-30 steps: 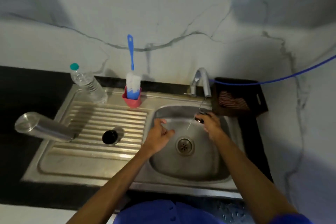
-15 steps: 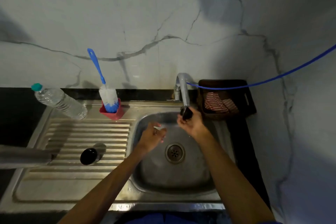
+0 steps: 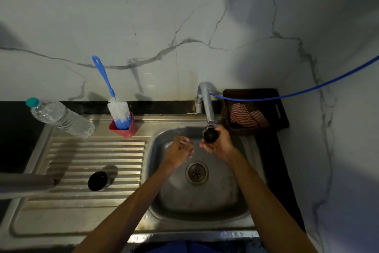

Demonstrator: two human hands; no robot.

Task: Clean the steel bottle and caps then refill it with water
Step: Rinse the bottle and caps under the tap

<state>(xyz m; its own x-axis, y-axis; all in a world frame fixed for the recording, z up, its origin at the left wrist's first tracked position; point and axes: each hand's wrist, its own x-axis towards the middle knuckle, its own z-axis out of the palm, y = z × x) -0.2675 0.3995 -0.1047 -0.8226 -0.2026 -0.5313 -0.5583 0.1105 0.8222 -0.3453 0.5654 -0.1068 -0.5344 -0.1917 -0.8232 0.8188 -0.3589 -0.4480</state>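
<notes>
My right hand [image 3: 220, 145] holds a small black cap [image 3: 210, 135] right under the spout of the tap [image 3: 206, 102], over the sink basin [image 3: 205, 201]. Beside it, my left hand [image 3: 180, 151] hovers over the basin with fingers loosely curled and something small and pale between them; I cannot tell what it is. A second cap [image 3: 98, 180], black-topped, stands on the ribbed drainboard [image 3: 92, 156]. The steel bottle [image 3: 24, 184] lies on its side at the left edge, partly cut off by the frame.
A clear plastic water bottle [image 3: 61, 118] with a teal lid lies at the back left. A blue bottle brush [image 3: 114, 103] stands in a red holder [image 3: 124, 128]. A dark tray [image 3: 256, 109] with striped cloth sits right of the tap, and a blue hose [image 3: 307, 89] runs across it.
My right hand has lifted the black cap up to the tap spout. My head has shifted, so the steel bottle has slid toward the left edge of view.
</notes>
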